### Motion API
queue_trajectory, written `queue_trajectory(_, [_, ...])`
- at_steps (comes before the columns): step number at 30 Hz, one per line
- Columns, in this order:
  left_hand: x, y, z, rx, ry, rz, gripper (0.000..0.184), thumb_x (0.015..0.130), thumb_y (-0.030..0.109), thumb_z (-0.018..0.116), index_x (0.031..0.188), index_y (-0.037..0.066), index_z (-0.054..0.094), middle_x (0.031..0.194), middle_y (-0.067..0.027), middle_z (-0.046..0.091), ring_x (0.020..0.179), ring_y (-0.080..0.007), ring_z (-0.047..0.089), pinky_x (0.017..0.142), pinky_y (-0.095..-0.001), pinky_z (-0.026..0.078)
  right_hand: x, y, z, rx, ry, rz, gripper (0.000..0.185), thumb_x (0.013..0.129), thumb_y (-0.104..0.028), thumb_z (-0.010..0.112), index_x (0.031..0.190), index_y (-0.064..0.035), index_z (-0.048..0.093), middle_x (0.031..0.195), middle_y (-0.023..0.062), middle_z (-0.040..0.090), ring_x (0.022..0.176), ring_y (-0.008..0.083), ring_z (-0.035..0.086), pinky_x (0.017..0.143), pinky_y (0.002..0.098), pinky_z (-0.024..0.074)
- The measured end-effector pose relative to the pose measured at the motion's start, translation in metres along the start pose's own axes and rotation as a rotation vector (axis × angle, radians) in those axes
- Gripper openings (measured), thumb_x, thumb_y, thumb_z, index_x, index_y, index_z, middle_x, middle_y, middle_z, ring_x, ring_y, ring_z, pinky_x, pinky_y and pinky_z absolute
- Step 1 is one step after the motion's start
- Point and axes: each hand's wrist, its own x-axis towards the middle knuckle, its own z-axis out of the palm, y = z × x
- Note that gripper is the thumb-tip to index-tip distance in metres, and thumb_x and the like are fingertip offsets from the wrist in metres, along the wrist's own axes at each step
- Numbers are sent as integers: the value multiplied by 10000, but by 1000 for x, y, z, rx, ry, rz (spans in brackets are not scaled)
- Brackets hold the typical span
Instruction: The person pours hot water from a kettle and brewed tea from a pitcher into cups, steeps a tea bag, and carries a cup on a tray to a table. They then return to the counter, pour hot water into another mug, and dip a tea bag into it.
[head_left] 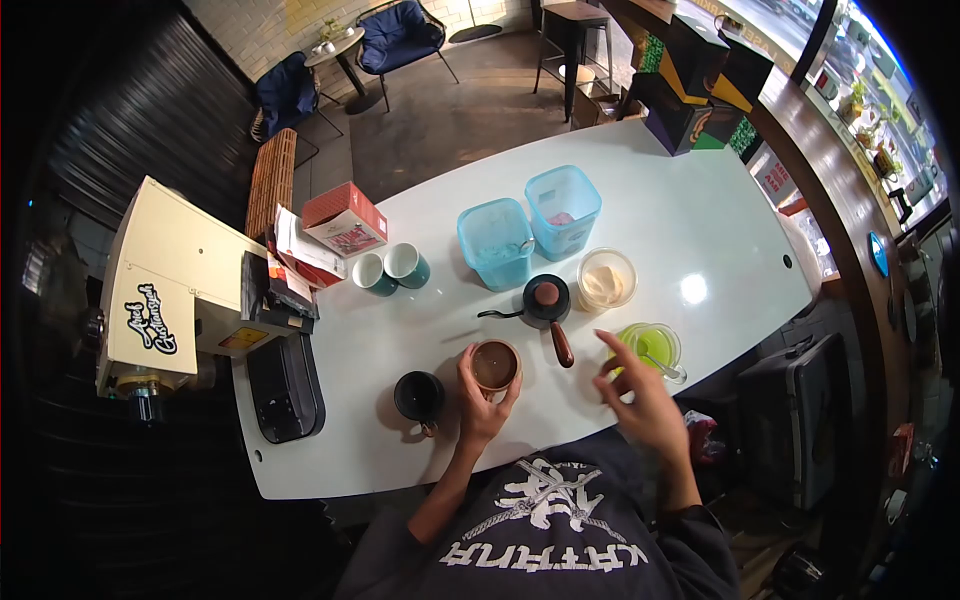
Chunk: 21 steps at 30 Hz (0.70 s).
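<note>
My left hand (482,412) is wrapped around a cup (497,366) that stands on the white table, with brown liquid inside. To its left is a dark mug (418,396). My right hand (646,412) hovers with fingers apart, holding nothing. It is in front of a glass mug of green liquid (655,348) with a spoon in it, partly covering the mug; whether they touch is unclear. Between and beyond the hands sits a small black pot (545,312) with a wooden handle, a dark spoon-like utensil (500,314) beside it.
Beyond the pot stand a plastic tub with pale contents (607,280) and two blue containers (494,240). Two teal cups (407,266) and a red box (345,218) are at the left, near a cream machine (185,285). Dark boxes (690,110) stand at the far right corner.
</note>
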Motion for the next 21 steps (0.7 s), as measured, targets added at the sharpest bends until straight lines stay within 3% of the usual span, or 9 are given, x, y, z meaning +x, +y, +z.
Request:
queue_trajectory(1, [0, 1, 0, -1, -11, -2, 860, 787, 204, 814, 1429, -47, 298, 1344, -239, 455, 1247, -337, 500, 1041, -425, 426, -6, 1, -11, 74, 40, 20, 550, 878, -37, 662, 1399, -46, 487, 892, 142, 646, 751, 238, 648, 692, 341, 505])
queue_trajectory(4, [-2, 4, 3, -20, -40, -10, 865, 790, 215, 812, 1431, -47, 294, 1349, -240, 447, 1243, -338, 501, 1038, -427, 428, -20, 17, -30, 16, 476, -29, 325, 890, 23, 624, 1214, 13, 599, 804, 76, 622, 682, 122, 591, 672, 285, 483])
queue_trajectory(7, [-2, 7, 6, -13, -51, -4, 863, 795, 224, 807, 1432, -48, 292, 1352, -242, 439, 1244, -340, 499, 1042, -431, 425, -34, 46, -41, 77, 760, 56, 191, 935, -14, 598, 1121, 26, 589, 810, 74, 603, 735, 136, 587, 704, 288, 477])
queue_trajectory(11, [-2, 16, 7, 49, -111, 13, 859, 800, 232, 803, 1430, -51, 291, 1343, -243, 446, 1244, -336, 501, 1035, -432, 433, -52, 88, -38, 2, 846, 108, 187, 952, -60, 598, 1117, 26, 587, 874, 98, 597, 816, 168, 594, 753, 308, 474])
queue_trajectory(14, [-1, 34, 11, 49, -158, 15, 855, 800, 228, 800, 1428, -52, 292, 1338, -240, 452, 1231, -332, 513, 1021, -425, 448, -58, 107, -23, 23, 758, 207, 218, 959, -117, 601, 1121, 27, 591, 1015, 135, 589, 921, 231, 600, 805, 345, 479])
queue_trajectory(21, [-1, 40, 20, 61, -263, 24, 842, 786, 208, 798, 1418, -54, 307, 1321, -240, 480, 1224, -333, 524, 1030, -420, 440, -55, 112, 4, 13, 676, 105, 402, 864, -138, 712, 1202, 9, 552, 1126, 156, 556, 1054, 282, 571, 878, 377, 478])
